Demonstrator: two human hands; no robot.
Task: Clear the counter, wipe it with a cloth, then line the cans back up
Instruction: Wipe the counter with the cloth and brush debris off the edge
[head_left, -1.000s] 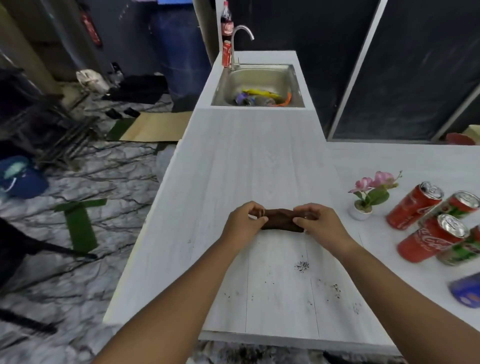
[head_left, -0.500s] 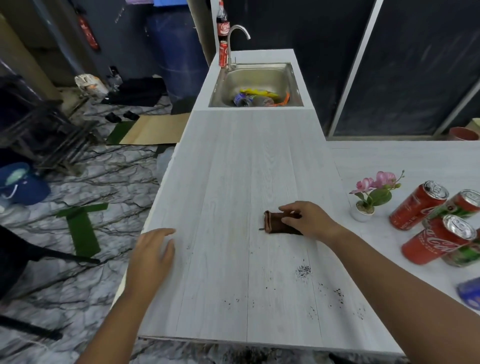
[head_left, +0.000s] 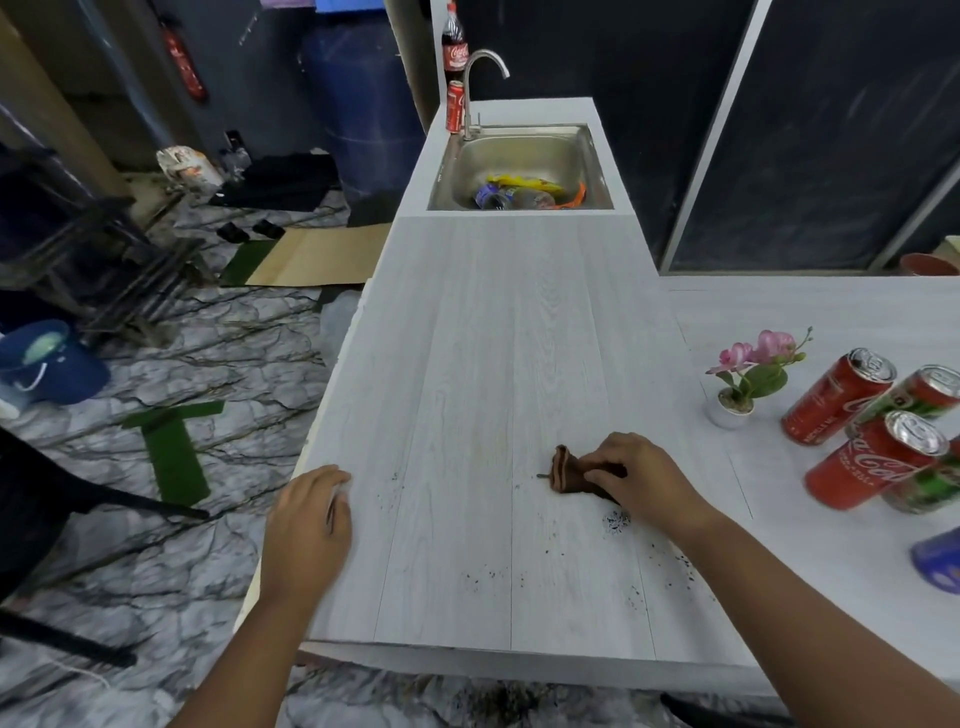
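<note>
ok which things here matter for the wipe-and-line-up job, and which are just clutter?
Job: cloth under the right hand; counter; crumbs; cans at the right; left hand flat at the counter edge.

Clutter: flower pot; sink; bottle; bucket.

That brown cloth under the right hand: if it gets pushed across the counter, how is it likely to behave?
The brown cloth is bunched into a soft roll, so it will probably flop and unroll rather than slide stiffly. It looks small and light under the right hand, so it needs pressing down to drag the crumbs. The counter looks smooth, so it should glide easily.
</note>
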